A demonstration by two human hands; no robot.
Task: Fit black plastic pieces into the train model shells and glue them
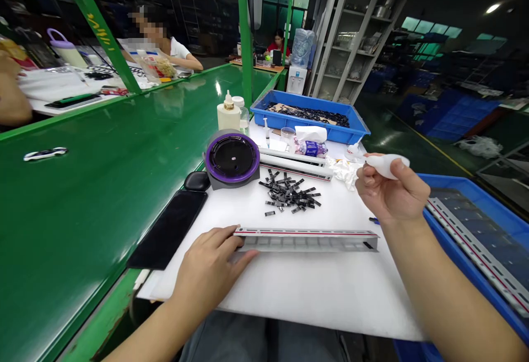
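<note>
Here's where things stand on the bench: the left hand point(206, 271) is lying open on a long metal strip point(306, 239), fingers resting on its near end and holding it steady on the desk point(314, 290). The right hand point(390, 194) is raised off the desk, pinching a small white squeeze bottle point(386, 165) between thumb and fingers, its narrow end pointing left, just past a crumpled rag point(345, 173).

Quick count: 2 hands, 1 strip under the left hand with 1 dark piece at its far right end, and 2 more long strips point(295, 162) lying together past the clips. The loose pile of small black clips point(289, 192) is maybe around 50, but they overlap too much for me to count properly. There's also 1 blue tray of black parts point(306, 100) at the far end and 1 blue tray point(454, 230) at the right, holding at least 1 strip. Plus 1 purple-ringed dish point(231, 158) and 1 phone point(167, 230).
</note>
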